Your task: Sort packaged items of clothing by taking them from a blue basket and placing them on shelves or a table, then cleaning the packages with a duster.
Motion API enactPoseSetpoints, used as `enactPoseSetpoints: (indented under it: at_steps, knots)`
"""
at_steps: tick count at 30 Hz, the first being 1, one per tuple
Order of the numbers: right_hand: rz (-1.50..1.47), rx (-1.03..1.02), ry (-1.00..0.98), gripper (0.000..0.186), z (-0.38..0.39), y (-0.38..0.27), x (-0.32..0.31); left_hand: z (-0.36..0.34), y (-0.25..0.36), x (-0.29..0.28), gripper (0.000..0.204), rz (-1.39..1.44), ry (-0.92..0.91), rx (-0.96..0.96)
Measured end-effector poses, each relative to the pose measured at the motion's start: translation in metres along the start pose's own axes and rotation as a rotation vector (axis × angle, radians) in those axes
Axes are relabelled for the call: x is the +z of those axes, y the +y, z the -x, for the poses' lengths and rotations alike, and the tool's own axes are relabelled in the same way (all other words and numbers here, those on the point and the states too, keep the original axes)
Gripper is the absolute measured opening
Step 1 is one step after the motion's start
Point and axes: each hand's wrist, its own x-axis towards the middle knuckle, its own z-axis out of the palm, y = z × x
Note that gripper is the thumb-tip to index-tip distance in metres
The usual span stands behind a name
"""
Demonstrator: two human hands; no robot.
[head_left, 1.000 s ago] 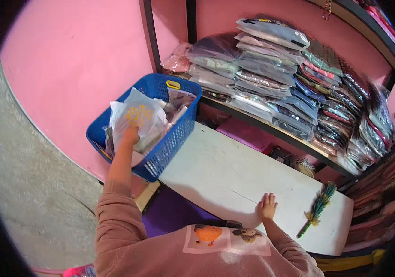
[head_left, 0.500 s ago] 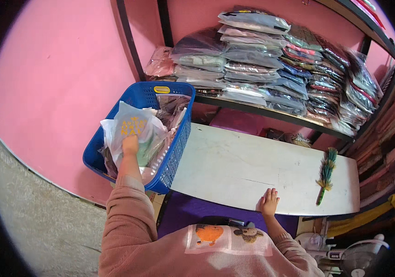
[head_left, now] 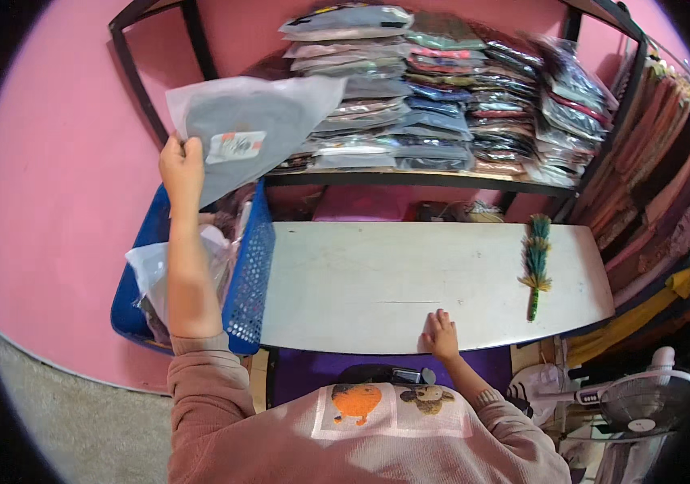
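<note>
My left hand [head_left: 182, 171] is closed on the near-left edge of a frosted plastic garment bag [head_left: 280, 105], held up over the laundry basket. Through the bag shows dark grey folded cloth with a small white and orange label. Below it stands the blue perforated basket [head_left: 250, 278], with more bagged garments [head_left: 151, 270] inside, partly hidden by my forearm. My right hand [head_left: 441, 333] rests on the near edge of the white tabletop [head_left: 345, 274], fingers spread, holding nothing. Toward the right end of the tabletop lies a feather duster [head_left: 535, 262] with a green handle.
A black-framed shelf [head_left: 425, 181] behind the table carries several stacks of bagged clothes [head_left: 433, 105]. Garments hang on a rack [head_left: 659, 177] at the right. An electric fan [head_left: 643, 403] stands at the lower right. A pink wall [head_left: 54, 202] closes off the left.
My left hand has risen out of the basket with the grey garment bag. My right hand stays on the table edge. The whole view has shifted as my head turned.
</note>
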Motion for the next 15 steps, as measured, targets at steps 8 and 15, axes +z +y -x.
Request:
enactPoseSetpoints:
  at_steps: [8, 15]
  knots:
    - [-0.287, 0.085, 0.177, 0.044, 0.004, 0.087, -0.053, 0.182, 0.089, 0.173, 0.026, 0.467, -0.565, 0.544]
    - [0.167, 0.747, 0.460, 0.060, 0.010, 0.168, -0.163, 0.439, 0.043, 0.202, 0.026, 0.131, -0.965, -0.020]
